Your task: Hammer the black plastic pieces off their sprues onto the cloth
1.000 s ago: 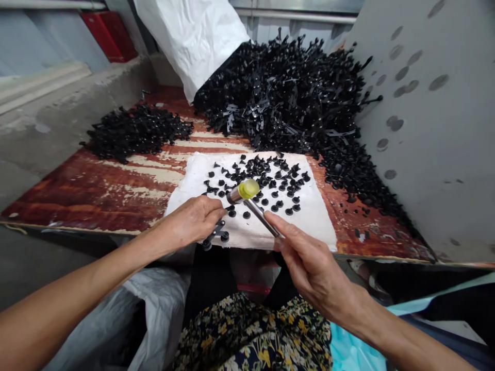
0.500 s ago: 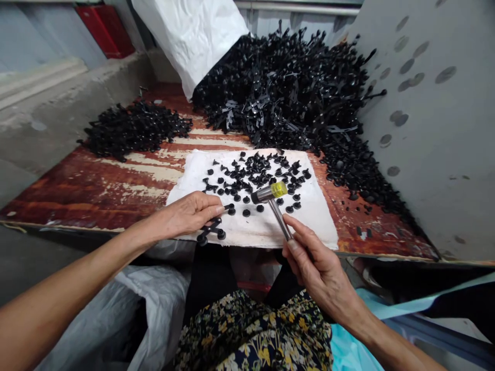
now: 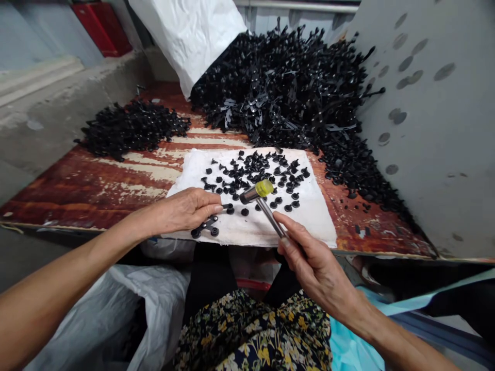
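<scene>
Left fingers (image 3: pixel 211 202) pinching black linkage (image 3: pixel 209 224) | right fingers (image 3: pixel 293 226) gripping yellow-tipped hammer (image 3: pixel 256 192) | studs (image 3: pixel 255 164) on white pad (image 3: pixel 309 221)

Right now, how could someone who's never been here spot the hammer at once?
Find the worn red-brown bench, then the white pad at its front edge. Over that pad, the person's right hand holds the hammer by its metal handle. Its bright yellow end sets it apart from the small black pieces scattered on the pad.
</scene>
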Tool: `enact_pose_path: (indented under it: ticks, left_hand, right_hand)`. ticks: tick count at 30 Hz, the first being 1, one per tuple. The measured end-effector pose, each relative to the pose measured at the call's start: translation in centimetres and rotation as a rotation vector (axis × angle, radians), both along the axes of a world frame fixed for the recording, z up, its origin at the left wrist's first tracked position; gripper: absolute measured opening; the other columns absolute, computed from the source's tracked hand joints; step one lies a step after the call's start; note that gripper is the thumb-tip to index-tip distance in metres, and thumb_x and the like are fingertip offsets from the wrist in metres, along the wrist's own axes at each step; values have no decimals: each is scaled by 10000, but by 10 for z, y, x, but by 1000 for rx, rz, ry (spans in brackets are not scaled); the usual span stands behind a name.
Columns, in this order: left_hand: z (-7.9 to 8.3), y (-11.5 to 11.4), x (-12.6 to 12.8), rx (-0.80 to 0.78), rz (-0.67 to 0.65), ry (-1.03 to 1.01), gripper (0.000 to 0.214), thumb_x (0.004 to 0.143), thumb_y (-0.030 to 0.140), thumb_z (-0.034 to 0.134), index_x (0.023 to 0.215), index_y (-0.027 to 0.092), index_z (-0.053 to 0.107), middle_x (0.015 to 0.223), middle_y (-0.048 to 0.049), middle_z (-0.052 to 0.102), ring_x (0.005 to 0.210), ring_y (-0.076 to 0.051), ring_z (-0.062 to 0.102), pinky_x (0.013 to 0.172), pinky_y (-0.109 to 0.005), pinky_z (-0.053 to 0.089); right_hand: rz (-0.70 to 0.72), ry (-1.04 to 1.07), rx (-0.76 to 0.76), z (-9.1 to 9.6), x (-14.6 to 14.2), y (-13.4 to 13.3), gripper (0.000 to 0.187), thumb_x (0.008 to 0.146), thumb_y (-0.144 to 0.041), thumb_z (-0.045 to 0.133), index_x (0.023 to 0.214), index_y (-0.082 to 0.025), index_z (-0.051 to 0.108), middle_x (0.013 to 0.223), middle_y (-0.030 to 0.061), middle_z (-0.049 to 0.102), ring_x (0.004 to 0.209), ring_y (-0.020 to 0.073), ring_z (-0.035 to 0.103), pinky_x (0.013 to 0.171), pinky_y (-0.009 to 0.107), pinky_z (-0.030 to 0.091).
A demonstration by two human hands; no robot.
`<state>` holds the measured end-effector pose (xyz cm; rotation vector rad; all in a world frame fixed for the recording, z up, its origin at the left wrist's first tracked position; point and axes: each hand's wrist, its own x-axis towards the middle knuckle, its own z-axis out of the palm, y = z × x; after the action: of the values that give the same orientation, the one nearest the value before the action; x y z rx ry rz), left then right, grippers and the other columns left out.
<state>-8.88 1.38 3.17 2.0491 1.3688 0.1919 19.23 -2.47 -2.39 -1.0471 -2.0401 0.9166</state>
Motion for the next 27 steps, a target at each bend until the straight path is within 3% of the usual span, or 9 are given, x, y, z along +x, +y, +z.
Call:
enact_pose_path:
  ticks: [4,7,10,14,17,20,24,27]
  left_hand:
    - [9,9,-2,-46,-82,50,268,894,336,392,673,198,457,561,52,391,509,-94,383,513,-205,312]
    - [12,14,-3,-55,-122,78,263,891,339,384,691,197,478,584,42,418,542,-104,420,531,-201,341]
    - [11,19,-6,-46,-155,77,246,877,334,405,687,198,481,585,42,419,551,-104,420,536,-196,350]
    - [8,23,-8,-56,-180,47,269,883,325,409,652,196,456,570,46,402,540,-97,405,534,-191,344]
    - [5,24,-10,-75,-182,35,282,893,326,397,646,197,440,561,50,371,512,-92,370,502,-193,315]
    - [3,22,-10,-78,-158,35,252,892,300,397,673,194,461,556,52,365,498,-91,353,483,-194,290]
    - [4,20,-9,-76,-156,15,290,899,315,403,634,199,420,547,55,332,489,-88,326,472,-196,272]
    - [5,19,-8,-71,-150,7,290,891,313,429,625,197,429,539,53,354,488,-89,343,478,-198,277]
  right_hand:
    - [79,31,225,12,-10,5,537,989,-101,434,1509,-232,422,1198,112,706,1099,200,692,949,359,581]
    - [136,-20,308,12,-14,9,590,964,-42,415,1526,-218,389,1296,137,674,1195,225,659,970,373,582]
    - [163,-118,311,11,-13,10,594,947,-30,414,1517,-196,404,1270,151,688,1172,253,675,912,379,617]
    - [106,-42,393,16,-12,7,668,949,-12,428,1560,-261,322,1314,124,662,1170,227,669,931,343,601]
    - [95,-87,426,19,-12,6,676,947,-17,418,1569,-258,308,1125,119,711,912,212,732,792,333,632]
    - [150,-232,356,22,-10,5,627,947,-39,398,1546,-219,358,909,89,701,666,193,691,631,322,626]
    - [91,-101,398,29,-10,2,692,944,-21,432,1573,-270,289,1128,102,696,893,191,705,809,303,607]
    - [75,-93,423,25,-11,3,694,941,-22,422,1578,-256,279,1000,85,698,778,180,689,735,297,611]
